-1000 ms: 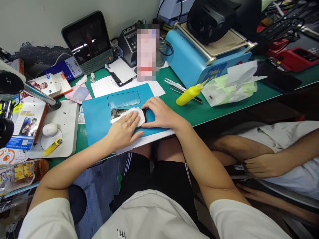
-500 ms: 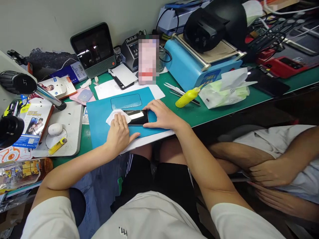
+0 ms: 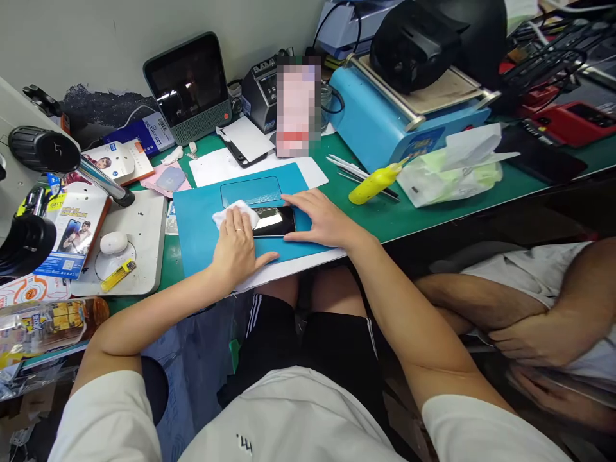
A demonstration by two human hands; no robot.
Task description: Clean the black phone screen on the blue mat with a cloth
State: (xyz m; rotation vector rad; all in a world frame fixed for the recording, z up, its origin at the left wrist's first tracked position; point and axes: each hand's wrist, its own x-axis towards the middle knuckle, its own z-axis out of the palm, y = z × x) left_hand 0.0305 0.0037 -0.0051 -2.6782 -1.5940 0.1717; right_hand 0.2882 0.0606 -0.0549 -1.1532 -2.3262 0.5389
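Observation:
A black phone (image 3: 275, 222) with a shiny glass face lies flat on a blue mat (image 3: 197, 221). My left hand (image 3: 237, 247) presses a folded white wipe (image 3: 225, 217) onto the phone's left part, fingers straight over the wipe and thumb stretched out to the side. That end of the phone is hidden under hand and wipe. At the phone's right end, my right hand (image 3: 325, 221) holds it between thumb and fingers. Just behind the phone, a thin clear glass sheet with a dark border (image 3: 250, 188) rests on the mat.
A yellow bottle (image 3: 373, 186), thin tools (image 3: 346, 167) and a pack of tissues (image 3: 450, 176) lie to the right. Behind stand a blue machine (image 3: 370, 115) and a screen device (image 3: 187, 86). On the left is a grey plate (image 3: 144, 250) with a lighter (image 3: 118, 274). Another person's arms (image 3: 539, 327) are at right.
The wipe and my left hand have shifted slightly toward the right along the phone, covering more of its glass. My right hand keeps its hold. The whole view has turned slightly.

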